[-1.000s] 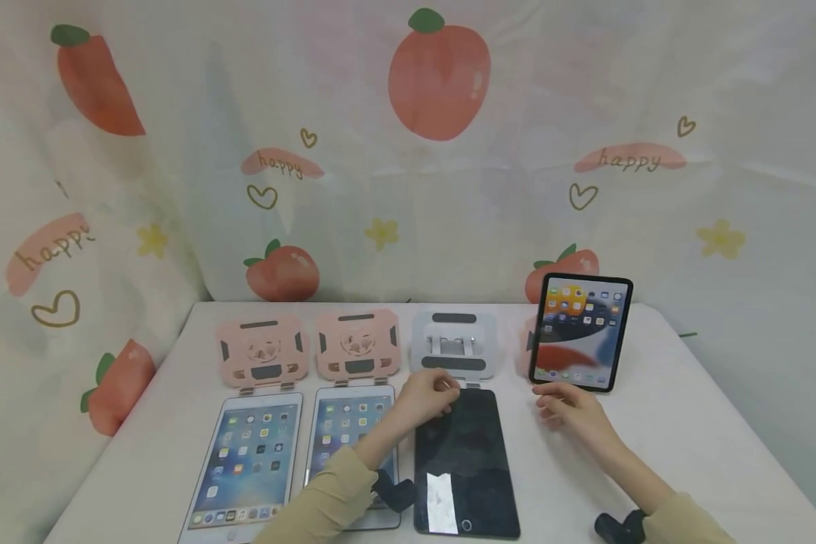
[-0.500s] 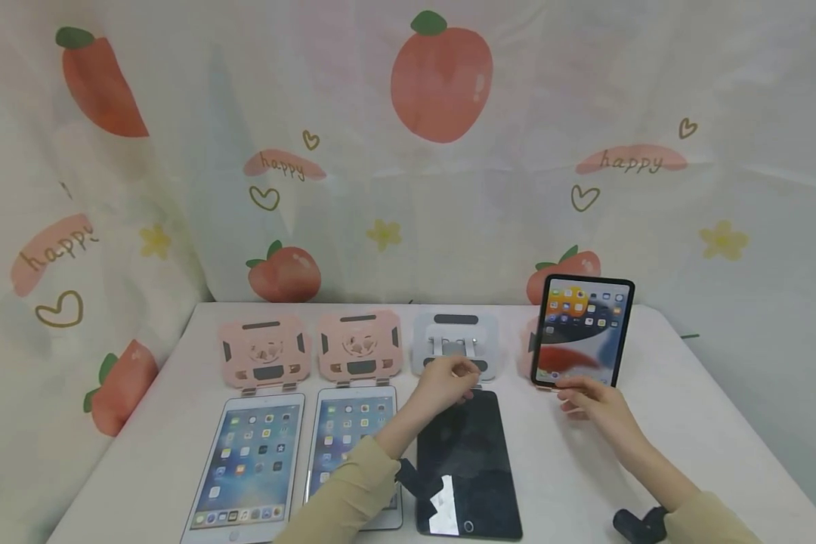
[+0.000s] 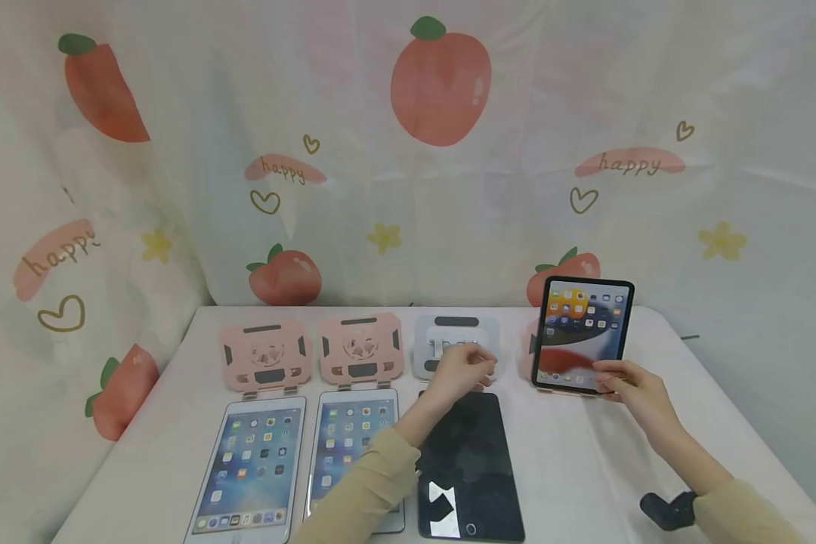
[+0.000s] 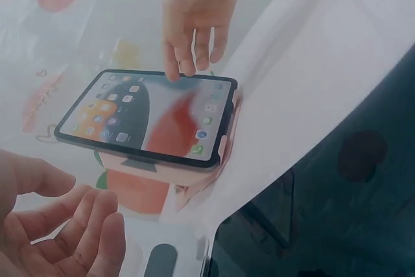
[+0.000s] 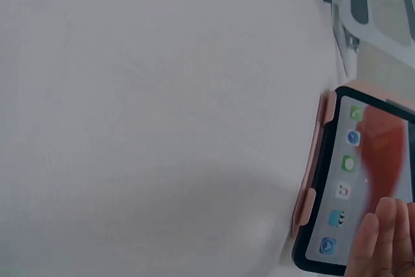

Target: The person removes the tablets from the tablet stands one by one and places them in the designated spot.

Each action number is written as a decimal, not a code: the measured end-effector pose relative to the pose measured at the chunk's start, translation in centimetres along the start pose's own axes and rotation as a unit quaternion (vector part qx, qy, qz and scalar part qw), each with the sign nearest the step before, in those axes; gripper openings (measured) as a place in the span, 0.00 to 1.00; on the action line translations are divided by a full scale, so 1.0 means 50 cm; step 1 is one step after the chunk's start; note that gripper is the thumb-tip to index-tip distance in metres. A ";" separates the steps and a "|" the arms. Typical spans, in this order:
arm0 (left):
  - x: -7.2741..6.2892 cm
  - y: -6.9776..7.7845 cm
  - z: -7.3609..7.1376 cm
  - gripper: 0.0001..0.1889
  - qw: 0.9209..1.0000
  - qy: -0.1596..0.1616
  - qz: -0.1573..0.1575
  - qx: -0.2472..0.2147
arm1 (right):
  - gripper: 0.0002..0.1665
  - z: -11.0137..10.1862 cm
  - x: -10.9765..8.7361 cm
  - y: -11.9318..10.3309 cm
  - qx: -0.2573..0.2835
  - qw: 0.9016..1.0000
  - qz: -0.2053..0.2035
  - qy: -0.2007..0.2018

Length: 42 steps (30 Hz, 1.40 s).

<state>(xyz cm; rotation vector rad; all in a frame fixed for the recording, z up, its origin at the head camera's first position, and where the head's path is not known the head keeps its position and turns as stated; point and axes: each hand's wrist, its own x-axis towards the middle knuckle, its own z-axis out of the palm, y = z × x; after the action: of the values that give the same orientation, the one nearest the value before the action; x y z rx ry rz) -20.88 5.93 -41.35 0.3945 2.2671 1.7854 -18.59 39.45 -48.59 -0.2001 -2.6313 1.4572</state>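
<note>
A black-framed tablet [image 3: 581, 332] with a lit screen leans upright on a pink stand [image 5: 305, 205], whose lower clips show at its bottom edge. My right hand [image 3: 635, 389] is at the tablet's lower right, its fingers straight and overlapping the screen; in the left wrist view its fingertips [image 4: 172, 69] meet the side edge. My left hand [image 3: 464, 372] hovers before the white-and-blue stand [image 3: 456, 321], partly covering it. Its fingers [image 4: 111, 238] are loosely bent, with nothing between them. Below it lies a dark-screened tablet [image 3: 472, 461], propped against nothing.
Two white tablets, one at far left [image 3: 251, 461] and one beside it [image 3: 357, 423], lie flat, the second partly under my left sleeve [image 3: 360, 491]. Behind them stand two pink stands, a left one [image 3: 267, 353] and a right one [image 3: 361, 347]. A fruit-print curtain [image 3: 449, 204] closes the back.
My right hand has moved right along the tablet's bottom edge to its lower right corner. The left hand has shifted right and slightly up. The lit tablet stays on its stand.
</note>
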 end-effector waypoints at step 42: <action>0.161 0.089 0.103 0.07 0.995 0.078 0.003 -0.062 | 0.05 -0.094 0.057 -0.215 0.218 0.973 0.022 0.078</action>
<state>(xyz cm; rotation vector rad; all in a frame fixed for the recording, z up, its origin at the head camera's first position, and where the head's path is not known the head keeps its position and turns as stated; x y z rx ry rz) -26.37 14.41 -38.34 0.2466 2.2399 2.0123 -21.16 38.22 -36.84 -0.3116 -2.1341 1.9002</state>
